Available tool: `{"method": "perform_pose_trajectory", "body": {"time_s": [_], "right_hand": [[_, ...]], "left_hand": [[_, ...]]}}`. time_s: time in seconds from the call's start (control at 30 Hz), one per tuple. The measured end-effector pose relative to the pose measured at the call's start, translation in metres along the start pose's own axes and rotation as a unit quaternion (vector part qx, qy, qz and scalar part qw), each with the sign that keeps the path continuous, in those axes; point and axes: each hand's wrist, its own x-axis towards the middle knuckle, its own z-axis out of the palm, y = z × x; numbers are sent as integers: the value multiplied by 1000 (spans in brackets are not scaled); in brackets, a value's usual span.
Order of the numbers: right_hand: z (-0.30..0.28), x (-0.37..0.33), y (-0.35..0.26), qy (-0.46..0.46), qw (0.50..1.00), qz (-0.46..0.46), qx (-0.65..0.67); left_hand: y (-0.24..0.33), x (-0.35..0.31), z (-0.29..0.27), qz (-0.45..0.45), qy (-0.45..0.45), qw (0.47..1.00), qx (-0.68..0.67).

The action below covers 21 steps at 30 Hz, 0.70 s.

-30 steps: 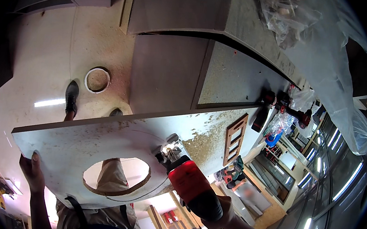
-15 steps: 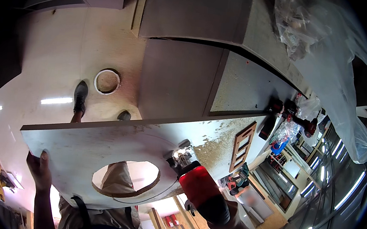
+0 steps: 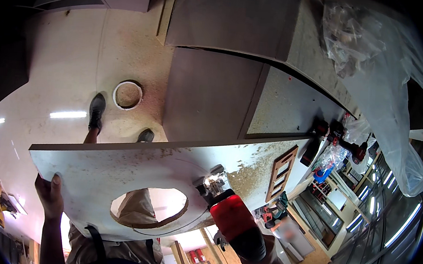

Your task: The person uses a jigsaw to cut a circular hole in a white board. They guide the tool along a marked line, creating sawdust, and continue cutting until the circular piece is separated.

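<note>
A white board (image 3: pixel 87 166) with a large oval hole cut through it lies across in front of me. Its near left part is in my left hand (image 3: pixel 51 196), fingers under the edge and thumb on top. My right hand (image 3: pixel 263 255) is wrapped round the rear of a red and black jigsaw (image 3: pixel 234 214). The jigsaw's metal front rests on the board just right of the hole, with a light shining there; its blade cannot be made out. A dark curved line runs round the hole's near right side. Sawdust (image 3: pixel 245 177) covers the board beyond the tool.
A slotted brown wooden template (image 3: pixel 282 173) lies on the board's right part. Cordless drills (image 3: pixel 355 150) and clear plastic sheeting (image 3: pixel 391 92) are farther right. Grey panels (image 3: pixel 210 91) stand beyond the board. On the floor is a white-edged ring (image 3: pixel 115 95). Another person (image 3: pixel 284 224) is at the right.
The whole view has shifted slightly, moving things a little right in the picture. My hands, the board and the jigsaw keep nearly the same places relative to one another.
</note>
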Motion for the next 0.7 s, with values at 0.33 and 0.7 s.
{"method": "perform_pose_trajectory", "body": {"time_s": [0.33, 0.7], "right_hand": [[10, -7, 12, 39, 999, -17, 3], [-1, 9, -14, 17, 1000, 7, 5]], "left_hand": [[3, 2, 2, 3, -6, 1000, -3], [-6, 1, -2, 7, -3, 1000, -9]]}}
